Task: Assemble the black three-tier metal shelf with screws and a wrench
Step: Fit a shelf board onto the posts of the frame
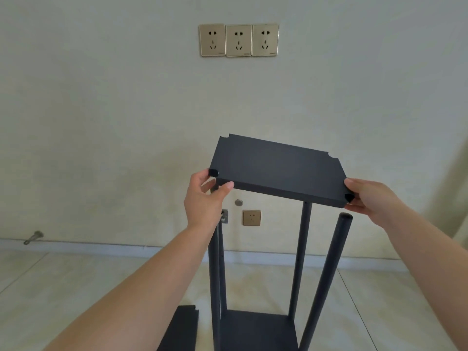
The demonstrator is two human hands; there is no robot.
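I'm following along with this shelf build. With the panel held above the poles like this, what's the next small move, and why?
Probably lower the shelf panel, lining its corner notches up with the poles. Both hands hold it tilted above the pole tops, not yet seated.

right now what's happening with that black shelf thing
A person holds a flat black metal shelf panel by its near corners, left hand and right hand, above four upright black metal poles. A lower black panel already sits between the poles; another spare black panel lies on the floor.
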